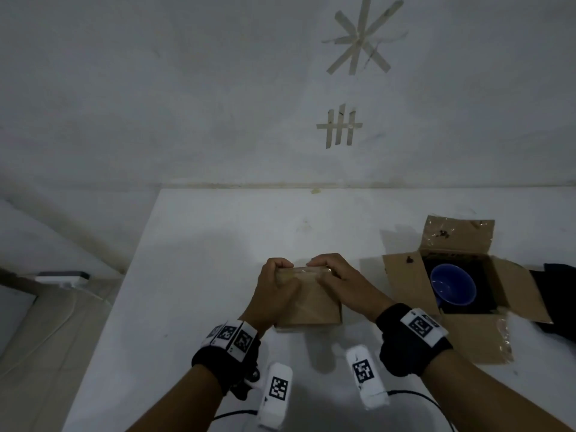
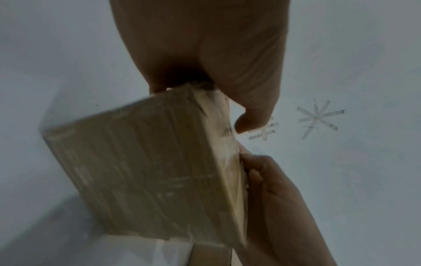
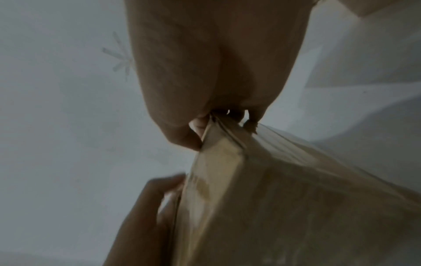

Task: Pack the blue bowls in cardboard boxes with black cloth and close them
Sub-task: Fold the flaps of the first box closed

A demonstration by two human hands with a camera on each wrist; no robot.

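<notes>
Centrally: a closed cardboard box [image 1: 307,302] stands on the white bench [image 1: 202,244], held at its far top edge by both hands.
Left hand [image 1: 274,289]: fingers curled over the far left of that edge, gripping the cardboard; thumb hidden in the head view.
Right hand [image 1: 335,280]: fingers curled over the far right of the same edge, pinching the layered flaps, as the right wrist view shows.
Second box [image 1: 467,335]: well to the right, flaps spread open, black cloth [image 1: 486,275] lining it and a blue bowl [image 1: 453,285] resting inside, tilted.
Loose cloth [image 1: 558,282]: dark fabric on the bench, beyond the open box.
Step in hand (judged): seating or tucking the last flap of the near box.
Technique: press both ends of the edge evenly, keeping the box flat on the bench so it cannot tip; ease the flap in rather than forcing it, since the worn cardboard may crease.
Remaining (judged): the open box is not yet covered or closed.
</notes>
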